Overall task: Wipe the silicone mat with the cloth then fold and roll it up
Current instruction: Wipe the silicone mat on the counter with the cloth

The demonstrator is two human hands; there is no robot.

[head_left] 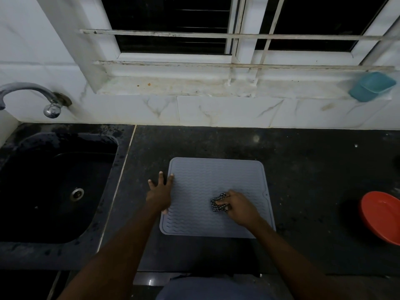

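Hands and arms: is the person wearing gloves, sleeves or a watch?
No. The left hand and right hand are bare. The left forearm and right forearm are bare to the picture's edge. No watch, ring or bracelet shows in the dim light.

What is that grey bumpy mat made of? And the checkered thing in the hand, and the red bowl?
The grey mat looks like silicone or rubber: matte, with wavy raised ridges. The checkered thing looks like woven cloth, scrunched into folds in the right hand. The red bowl is probably plastic: smooth, one bright colour, though dim light leaves that open.
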